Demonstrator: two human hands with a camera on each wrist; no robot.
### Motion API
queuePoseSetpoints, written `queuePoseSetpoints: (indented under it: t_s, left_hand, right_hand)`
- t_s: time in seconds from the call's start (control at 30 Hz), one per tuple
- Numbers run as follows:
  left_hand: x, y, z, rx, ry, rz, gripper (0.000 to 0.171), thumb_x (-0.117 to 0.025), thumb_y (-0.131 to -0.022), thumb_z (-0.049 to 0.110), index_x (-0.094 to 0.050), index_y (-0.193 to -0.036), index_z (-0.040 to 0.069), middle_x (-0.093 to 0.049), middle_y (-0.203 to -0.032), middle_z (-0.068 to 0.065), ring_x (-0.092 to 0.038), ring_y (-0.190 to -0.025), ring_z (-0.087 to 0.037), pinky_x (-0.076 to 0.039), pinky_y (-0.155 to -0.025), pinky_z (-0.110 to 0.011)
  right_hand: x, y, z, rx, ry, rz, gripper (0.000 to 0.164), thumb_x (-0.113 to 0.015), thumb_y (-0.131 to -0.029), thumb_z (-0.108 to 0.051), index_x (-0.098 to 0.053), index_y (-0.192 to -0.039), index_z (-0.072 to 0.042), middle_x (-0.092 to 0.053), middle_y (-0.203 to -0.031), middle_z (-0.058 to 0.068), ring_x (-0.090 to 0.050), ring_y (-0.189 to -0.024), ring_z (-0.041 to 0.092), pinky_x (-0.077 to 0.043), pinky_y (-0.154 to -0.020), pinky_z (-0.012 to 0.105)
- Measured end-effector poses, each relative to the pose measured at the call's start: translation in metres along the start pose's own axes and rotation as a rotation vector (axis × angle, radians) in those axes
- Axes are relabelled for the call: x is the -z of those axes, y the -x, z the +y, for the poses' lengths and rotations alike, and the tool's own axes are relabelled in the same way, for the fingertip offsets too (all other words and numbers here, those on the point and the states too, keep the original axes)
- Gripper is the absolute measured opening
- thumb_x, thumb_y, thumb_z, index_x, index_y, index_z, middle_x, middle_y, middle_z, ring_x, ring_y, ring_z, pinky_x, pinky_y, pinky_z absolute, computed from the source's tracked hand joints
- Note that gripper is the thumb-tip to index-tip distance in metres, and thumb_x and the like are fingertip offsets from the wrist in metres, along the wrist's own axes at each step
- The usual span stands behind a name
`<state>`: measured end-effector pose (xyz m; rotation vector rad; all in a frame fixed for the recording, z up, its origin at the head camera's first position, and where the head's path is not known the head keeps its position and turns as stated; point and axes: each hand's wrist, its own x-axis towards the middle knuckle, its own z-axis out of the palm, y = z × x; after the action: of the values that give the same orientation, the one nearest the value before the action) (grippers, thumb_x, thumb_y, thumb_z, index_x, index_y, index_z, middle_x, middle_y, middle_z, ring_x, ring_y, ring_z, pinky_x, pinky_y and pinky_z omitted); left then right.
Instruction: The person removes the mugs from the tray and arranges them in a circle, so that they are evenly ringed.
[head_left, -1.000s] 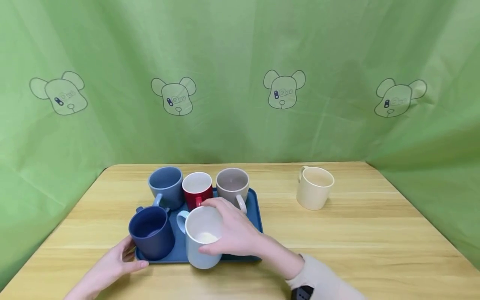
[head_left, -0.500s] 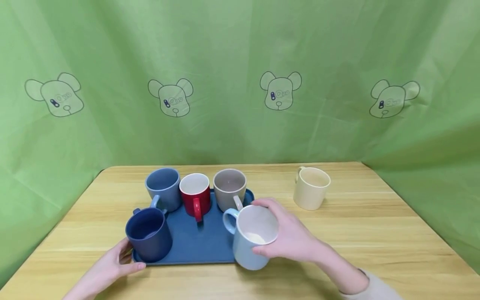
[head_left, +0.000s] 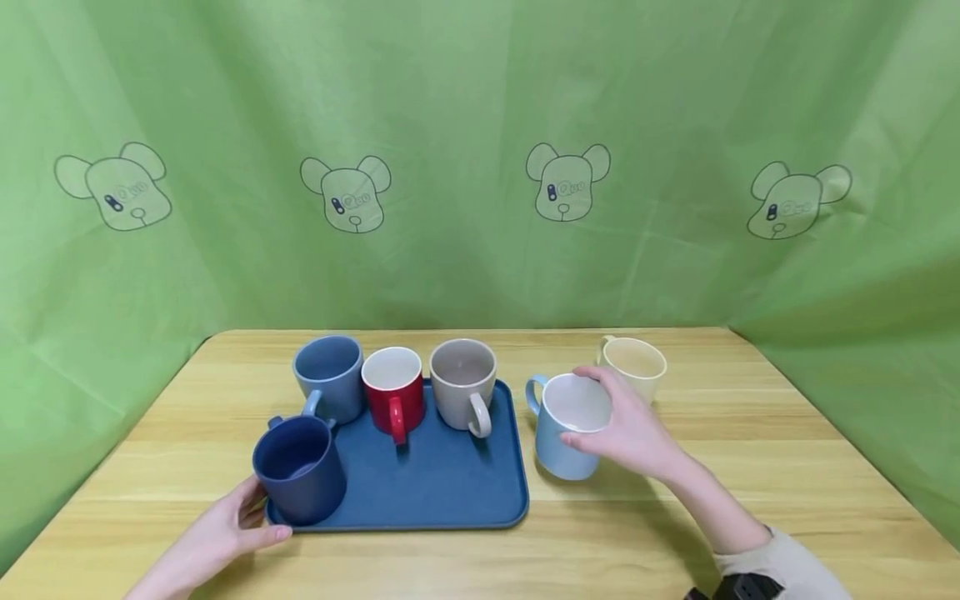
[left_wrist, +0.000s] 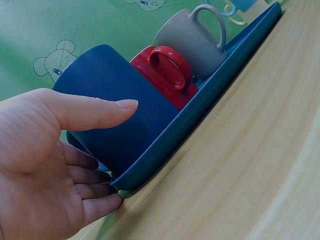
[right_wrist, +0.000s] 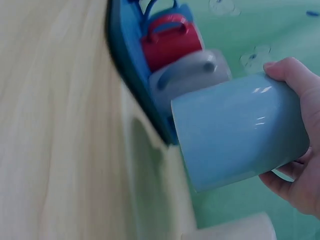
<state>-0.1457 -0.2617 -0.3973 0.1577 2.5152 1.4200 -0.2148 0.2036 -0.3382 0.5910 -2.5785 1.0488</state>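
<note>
My right hand (head_left: 630, 425) grips a light-blue mug (head_left: 566, 450) with a white inside, thumb and fingers spread round its rim and side. In the right wrist view the mug (right_wrist: 240, 130) is tilted and held above the table. It is to the right of the blue tray (head_left: 450, 492) and in front of the cream mug. My left hand (head_left: 217, 533) is at the tray's near left corner, beside the navy mug (head_left: 300, 475). In the left wrist view its fingers lie by the tray corner, with the thumb (left_wrist: 100, 112) stretched in front of the mug.
A grey-blue mug (head_left: 333, 387), a red mug (head_left: 405, 400) and a grey mug (head_left: 453, 400) line the tray's back. The cream mug (head_left: 637, 371) stands at the table's back right, partly hidden by my right hand. A green curtain (head_left: 465, 267) hangs behind the table.
My right hand has carried the light-blue mug rightward from over the tray's front, past its right edge and farther back. My left hand has stayed by the tray corner.
</note>
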Motion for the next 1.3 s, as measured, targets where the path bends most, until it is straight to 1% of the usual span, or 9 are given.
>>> queuePoseSetpoints:
  t_s: [0.13, 0.23, 0.47, 0.6, 0.7, 0.8, 0.93, 1.13, 1.3]
  left_hand:
    - [0.000, 0.000, 0.002, -0.003, 0.002, 0.003, 0.088, -0.069, -0.083, 0.022, -0.014, -0.138, -0.019, -0.025, -0.138, -0.040, -0.035, -0.125, -0.048, -0.039, -0.099, -0.048]
    - [0.000, 0.001, 0.002, -0.008, 0.007, 0.001, 0.087, -0.069, -0.083, 0.022, -0.014, -0.138, -0.019, -0.025, -0.138, -0.040, -0.035, -0.125, -0.048, -0.039, -0.099, -0.048]
    - [0.000, 0.001, 0.002, 0.013, 0.010, -0.006, 0.087, -0.069, -0.083, 0.022, -0.015, -0.138, -0.019, -0.025, -0.138, -0.040, -0.036, -0.125, -0.047, -0.039, -0.099, -0.048]
    - [0.001, 0.002, 0.002, 0.026, 0.008, -0.012, 0.087, -0.068, -0.084, 0.023, -0.014, -0.138, -0.018, -0.025, -0.138, -0.040, -0.035, -0.125, -0.048, -0.039, -0.099, -0.049]
    - [0.002, 0.003, 0.002, 0.035, 0.005, -0.007, 0.087, -0.068, -0.085, 0.024, -0.014, -0.139, -0.017, -0.025, -0.139, -0.039, -0.035, -0.125, -0.047, -0.039, -0.100, -0.048]
    - [0.002, 0.003, 0.003, 0.026, 0.000, 0.008, 0.087, -0.068, -0.084, 0.024, -0.015, -0.139, -0.017, -0.025, -0.139, -0.039, -0.035, -0.125, -0.047, -0.039, -0.099, -0.047]
    - [0.001, 0.004, 0.003, 0.011, 0.000, 0.016, 0.085, -0.068, -0.085, 0.022, -0.015, -0.138, -0.018, -0.026, -0.138, -0.039, -0.037, -0.125, -0.047, -0.039, -0.099, -0.047]
    - [0.000, 0.005, 0.003, 0.008, 0.007, 0.020, 0.084, -0.067, -0.085, 0.021, -0.014, -0.139, -0.017, -0.026, -0.138, -0.039, -0.037, -0.124, -0.047, -0.039, -0.099, -0.047]
    - [0.000, 0.005, 0.003, 0.022, 0.009, 0.020, 0.084, -0.066, -0.086, 0.023, -0.014, -0.139, -0.017, -0.026, -0.139, -0.039, -0.037, -0.124, -0.046, -0.040, -0.098, -0.046]
  right_hand:
    - [-0.005, -0.004, 0.017, -0.021, 0.036, 0.016, 0.073, -0.084, -0.063, -0.021, -0.047, -0.123, -0.001, -0.052, -0.118, 0.019, -0.057, -0.090, 0.032, -0.051, -0.069, 0.040]
    - [-0.009, -0.006, 0.027, -0.040, 0.041, 0.019, 0.072, -0.083, -0.063, -0.022, -0.047, -0.122, -0.001, -0.052, -0.118, 0.018, -0.057, -0.091, 0.032, -0.051, -0.070, 0.041]
    - [-0.017, -0.007, 0.039, -0.077, 0.024, 0.025, 0.073, -0.083, -0.064, -0.022, -0.047, -0.124, 0.000, -0.052, -0.119, 0.019, -0.056, -0.094, 0.033, -0.051, -0.073, 0.043]
    - [-0.016, -0.007, 0.040, -0.083, 0.030, 0.013, 0.075, -0.082, -0.067, -0.026, -0.046, -0.126, 0.002, -0.050, -0.122, 0.022, -0.056, -0.096, 0.036, -0.051, -0.074, 0.046]
    - [-0.014, -0.006, 0.037, -0.082, 0.087, 0.018, 0.074, -0.081, -0.069, -0.032, -0.047, -0.125, 0.002, -0.048, -0.127, 0.023, -0.052, -0.105, 0.038, -0.049, -0.079, 0.049]
    - [-0.012, -0.005, 0.033, -0.072, 0.159, 0.060, 0.073, -0.081, -0.068, -0.034, -0.050, -0.122, 0.004, -0.049, -0.125, 0.024, -0.049, -0.110, 0.039, -0.046, -0.082, 0.052]
    - [-0.009, -0.002, 0.028, -0.081, 0.204, 0.116, 0.074, -0.082, -0.067, -0.031, -0.050, -0.121, 0.007, -0.050, -0.119, 0.027, -0.050, -0.105, 0.039, -0.046, -0.078, 0.053]
    - [-0.003, 0.000, 0.029, -0.118, 0.210, 0.124, 0.074, -0.081, -0.071, -0.026, -0.045, -0.126, 0.010, -0.047, -0.119, 0.028, -0.049, -0.104, 0.041, -0.044, -0.081, 0.056]
    - [0.000, -0.001, 0.032, -0.133, 0.187, 0.137, 0.071, -0.081, -0.072, -0.023, -0.046, -0.124, 0.010, -0.048, -0.116, 0.026, -0.050, -0.102, 0.039, -0.044, -0.080, 0.053]
